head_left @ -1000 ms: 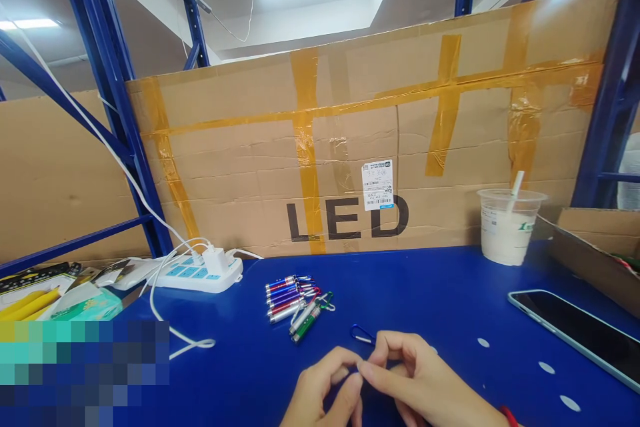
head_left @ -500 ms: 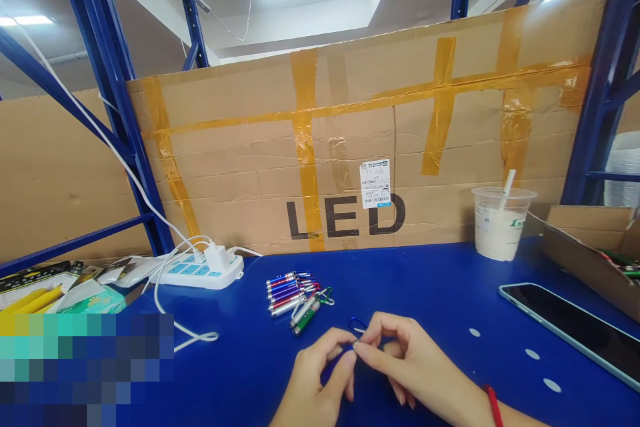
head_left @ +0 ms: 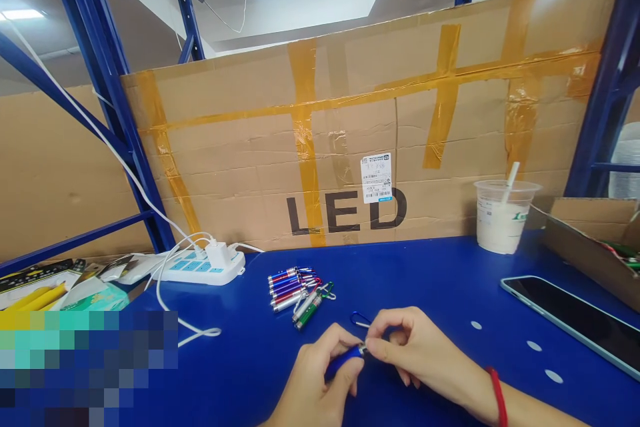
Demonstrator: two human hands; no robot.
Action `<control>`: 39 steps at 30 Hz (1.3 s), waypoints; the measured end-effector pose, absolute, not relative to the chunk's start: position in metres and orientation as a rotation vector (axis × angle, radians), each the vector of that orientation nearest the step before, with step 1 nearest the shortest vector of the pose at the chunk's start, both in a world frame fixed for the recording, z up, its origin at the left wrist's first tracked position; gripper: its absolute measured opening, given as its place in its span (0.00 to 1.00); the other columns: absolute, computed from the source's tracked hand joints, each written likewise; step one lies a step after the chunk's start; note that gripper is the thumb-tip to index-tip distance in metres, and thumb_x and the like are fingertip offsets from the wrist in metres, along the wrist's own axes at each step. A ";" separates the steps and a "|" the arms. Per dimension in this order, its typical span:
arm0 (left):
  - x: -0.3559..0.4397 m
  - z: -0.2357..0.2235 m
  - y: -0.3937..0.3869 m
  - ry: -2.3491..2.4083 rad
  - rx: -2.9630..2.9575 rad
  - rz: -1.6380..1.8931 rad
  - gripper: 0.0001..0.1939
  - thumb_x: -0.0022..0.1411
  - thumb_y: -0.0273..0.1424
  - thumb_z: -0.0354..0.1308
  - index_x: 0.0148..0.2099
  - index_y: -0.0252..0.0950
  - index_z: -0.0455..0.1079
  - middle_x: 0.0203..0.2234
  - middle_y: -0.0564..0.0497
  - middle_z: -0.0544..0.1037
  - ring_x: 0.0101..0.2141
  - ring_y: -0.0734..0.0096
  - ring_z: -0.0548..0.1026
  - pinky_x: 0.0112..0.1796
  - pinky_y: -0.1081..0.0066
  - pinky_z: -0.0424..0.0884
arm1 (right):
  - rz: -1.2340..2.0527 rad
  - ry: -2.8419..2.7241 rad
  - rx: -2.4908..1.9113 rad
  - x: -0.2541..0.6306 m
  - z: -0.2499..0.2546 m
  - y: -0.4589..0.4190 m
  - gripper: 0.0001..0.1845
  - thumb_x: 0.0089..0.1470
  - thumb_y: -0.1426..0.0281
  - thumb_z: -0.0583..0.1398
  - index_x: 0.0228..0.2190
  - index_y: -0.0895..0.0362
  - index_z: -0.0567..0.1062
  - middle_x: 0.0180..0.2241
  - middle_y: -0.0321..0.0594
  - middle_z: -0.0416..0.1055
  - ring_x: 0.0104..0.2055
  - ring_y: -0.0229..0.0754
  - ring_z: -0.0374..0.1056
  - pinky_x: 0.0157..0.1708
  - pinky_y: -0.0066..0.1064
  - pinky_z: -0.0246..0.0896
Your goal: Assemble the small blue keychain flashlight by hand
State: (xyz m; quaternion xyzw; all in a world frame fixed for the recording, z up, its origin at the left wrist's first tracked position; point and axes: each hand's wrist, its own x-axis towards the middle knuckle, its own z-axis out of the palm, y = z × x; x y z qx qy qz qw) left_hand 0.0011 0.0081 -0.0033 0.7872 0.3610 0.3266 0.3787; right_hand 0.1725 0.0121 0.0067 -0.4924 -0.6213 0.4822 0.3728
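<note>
My left hand [head_left: 315,383] grips a small blue keychain flashlight [head_left: 345,358] by its barrel, low in the middle of the view. My right hand [head_left: 417,350] pinches the flashlight's end, where a blue carabiner clip [head_left: 359,319] sticks out toward the back. Both hands are closed on it above the blue table [head_left: 430,287]. Just behind the hands lies a pile of several more small flashlights [head_left: 295,288] in red, blue, purple, silver and green.
A taped cardboard sheet marked LED [head_left: 350,147] stands along the back. A white power strip [head_left: 200,267] with cables lies at the left, a lidded drink cup [head_left: 503,217] at the right, a phone [head_left: 575,323] and an open cardboard box [head_left: 595,247] further right. Blue rack posts [head_left: 105,93] frame the table.
The view has tilted slightly, and my hands sit a little higher in it. The flashlight's blue barrel now shows between my left fingers; before, the fingers hid it.
</note>
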 end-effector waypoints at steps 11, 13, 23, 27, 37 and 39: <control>-0.005 -0.007 0.008 0.996 2.095 0.701 0.09 0.59 0.32 0.50 0.41 0.35 0.67 0.24 0.50 0.72 0.23 0.73 0.67 0.22 0.79 0.61 | 1.367 -1.630 -1.289 0.178 0.001 0.013 0.22 0.34 0.54 0.65 0.19 0.59 0.67 0.07 0.26 0.56 0.09 0.27 0.49 0.09 0.18 0.39; -0.005 -0.007 0.008 0.995 2.098 0.652 0.11 0.60 0.32 0.50 0.43 0.36 0.67 0.29 0.48 0.75 0.26 0.70 0.70 0.25 0.78 0.63 | 1.368 -1.650 -1.272 0.179 0.000 0.013 0.22 0.35 0.53 0.64 0.18 0.60 0.68 0.07 0.27 0.56 0.09 0.27 0.49 0.09 0.18 0.39; -0.001 -0.001 0.007 1.117 2.140 0.640 0.09 0.58 0.32 0.52 0.42 0.41 0.68 0.35 0.50 0.76 0.37 0.63 0.70 0.48 0.62 0.57 | 1.322 -1.709 -1.288 0.179 0.002 0.010 0.16 0.40 0.61 0.63 0.17 0.63 0.72 0.22 0.33 0.65 0.11 0.24 0.57 0.07 0.16 0.43; -0.003 -0.003 0.005 1.174 2.107 0.626 0.08 0.58 0.35 0.51 0.40 0.40 0.67 0.34 0.51 0.74 0.36 0.65 0.69 0.45 0.64 0.59 | 1.331 -1.693 -1.265 0.177 0.002 0.009 0.12 0.40 0.65 0.63 0.18 0.62 0.73 0.25 0.34 0.66 0.11 0.24 0.58 0.07 0.16 0.43; -0.005 -0.006 0.010 0.920 2.092 0.660 0.14 0.65 0.36 0.39 0.39 0.35 0.63 0.30 0.50 0.69 0.32 0.68 0.68 0.36 0.70 0.62 | 0.859 -2.029 -1.096 0.190 -0.003 0.013 0.12 0.51 0.63 0.59 0.25 0.58 0.78 0.26 0.36 0.68 0.15 0.26 0.60 0.17 0.20 0.57; -0.005 -0.005 0.010 0.937 2.047 0.664 0.11 0.64 0.35 0.43 0.38 0.35 0.63 0.31 0.49 0.69 0.33 0.67 0.68 0.36 0.70 0.62 | 0.753 -2.102 -1.065 0.190 -0.002 0.011 0.14 0.52 0.61 0.59 0.25 0.58 0.78 0.25 0.36 0.68 0.16 0.28 0.60 0.18 0.20 0.57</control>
